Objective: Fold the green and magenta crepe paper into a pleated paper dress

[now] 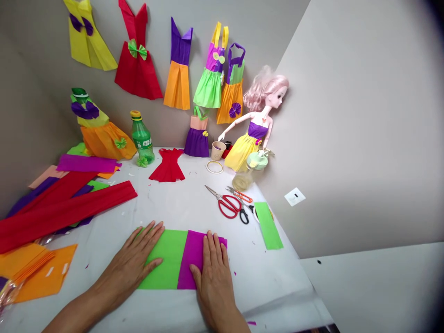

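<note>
Flat on the white table lies a piece of green crepe paper [169, 259], with a magenta piece of crepe paper [190, 261] meeting it on the right. My left hand [138, 256] rests on the green paper's left part, fingers stretched out. On the magenta paper lies my right hand [214, 268], palm down with the fingers straight and the thumb apart. Neither hand grips anything. Parts of both papers are hidden under the hands. Whether the two pieces are joined or overlap, I cannot tell.
Red-handled scissors [229, 206], orange snips [243, 195] and a green strip [268, 226] lie to the right. Coloured crepe paper [69, 208] is piled at left. Behind stand a green bottle [142, 141] and a doll [256, 129]; paper dresses [138, 60] hang on the wall.
</note>
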{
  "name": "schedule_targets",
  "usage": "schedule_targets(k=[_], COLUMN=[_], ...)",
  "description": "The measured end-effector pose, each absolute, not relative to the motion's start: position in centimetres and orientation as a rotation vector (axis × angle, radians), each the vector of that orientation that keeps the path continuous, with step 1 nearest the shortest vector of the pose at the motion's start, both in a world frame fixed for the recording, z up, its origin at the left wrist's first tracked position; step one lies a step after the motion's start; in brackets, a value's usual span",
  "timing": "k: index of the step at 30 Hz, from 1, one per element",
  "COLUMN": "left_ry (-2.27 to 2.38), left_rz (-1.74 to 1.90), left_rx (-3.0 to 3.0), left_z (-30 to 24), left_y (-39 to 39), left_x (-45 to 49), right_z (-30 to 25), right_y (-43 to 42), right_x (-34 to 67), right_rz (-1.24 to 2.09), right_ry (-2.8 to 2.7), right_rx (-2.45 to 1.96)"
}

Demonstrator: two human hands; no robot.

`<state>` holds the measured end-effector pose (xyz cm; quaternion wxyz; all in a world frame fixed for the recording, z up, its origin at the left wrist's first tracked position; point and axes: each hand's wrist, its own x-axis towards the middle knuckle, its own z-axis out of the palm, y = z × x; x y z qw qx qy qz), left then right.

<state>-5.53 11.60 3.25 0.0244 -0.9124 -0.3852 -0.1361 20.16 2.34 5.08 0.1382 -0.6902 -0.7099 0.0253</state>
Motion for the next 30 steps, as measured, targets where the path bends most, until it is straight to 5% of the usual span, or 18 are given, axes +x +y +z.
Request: schedule_targets(k=[30], left_ry=[-0.959], left_rz=[-0.462], left_rx=[-2.999], left_z=[4.4], left_y=[8.8], left_x=[0.6], right_z=[5.8], right_y=[0.6], right_x=[26.5], right_rz=[-0.046], right_ry=[-2.071], right_rx=[-2.164])
